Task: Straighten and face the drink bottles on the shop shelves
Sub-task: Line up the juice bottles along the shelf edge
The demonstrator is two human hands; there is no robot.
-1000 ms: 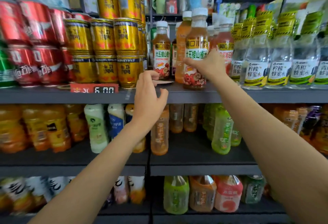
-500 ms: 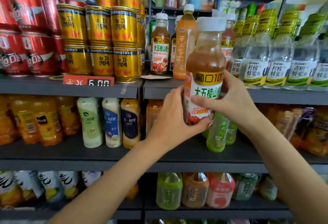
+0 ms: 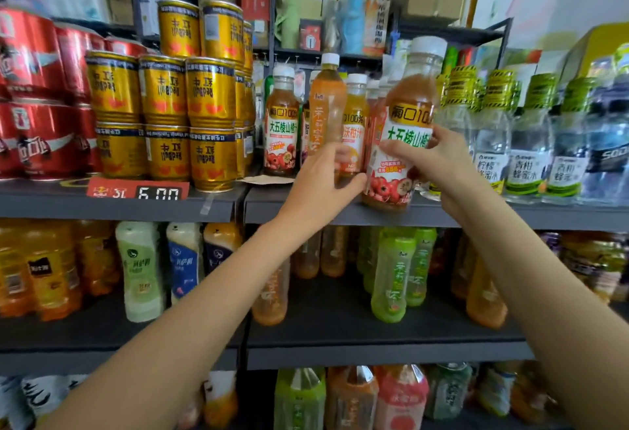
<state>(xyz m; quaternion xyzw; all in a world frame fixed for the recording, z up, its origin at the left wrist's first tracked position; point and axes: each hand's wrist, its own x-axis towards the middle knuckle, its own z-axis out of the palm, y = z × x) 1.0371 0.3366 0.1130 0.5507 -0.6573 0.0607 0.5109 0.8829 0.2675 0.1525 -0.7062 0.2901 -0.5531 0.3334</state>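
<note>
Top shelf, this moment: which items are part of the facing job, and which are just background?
In the job:
- hawthorn juice bottle, tilted, held in right hand
- left hand at its base
- orange bottles behind

Background:
- gold cans
- red cans
- price tag

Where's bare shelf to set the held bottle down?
Top shelf: a bare strip at the front edge, between the gold cans and the held bottle, under the left hand. Middle shelf: bare front between the orange and green bottles. The water bottles stand crowded.
</note>
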